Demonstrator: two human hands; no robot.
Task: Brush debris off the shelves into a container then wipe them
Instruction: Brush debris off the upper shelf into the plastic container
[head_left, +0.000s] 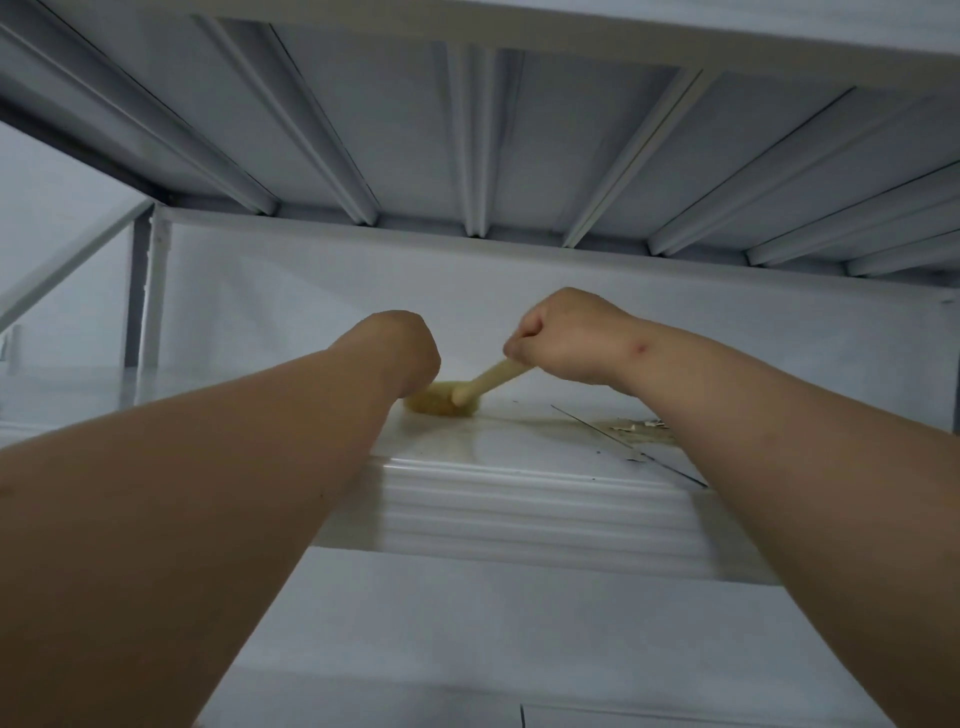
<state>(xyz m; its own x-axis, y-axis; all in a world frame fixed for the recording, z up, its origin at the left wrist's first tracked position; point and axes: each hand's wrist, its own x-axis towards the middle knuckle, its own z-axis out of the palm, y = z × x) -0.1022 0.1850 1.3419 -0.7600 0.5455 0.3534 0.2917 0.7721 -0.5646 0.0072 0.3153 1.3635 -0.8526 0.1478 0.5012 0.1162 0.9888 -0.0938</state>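
Both my arms reach up over the front lip of a white metal shelf (519, 499). My right hand (566, 332) is shut on the pale wooden handle of a brush (457, 397), whose tan bristle head rests on the shelf top. My left hand (402, 353) is curled just left of the brush head; whatever it holds is hidden behind the wrist. Pale flakes of debris (636, 426) and a brownish stain lie on the shelf to the right of the brush, close to my right forearm. No container shows.
The ribbed underside of the upper shelf (467, 145) hangs low over my hands. A white back panel (311, 291) closes the rear. A white upright post (153, 291) and a diagonal brace (67, 265) stand at the left. A dark thin crack (628, 447) crosses the shelf top.
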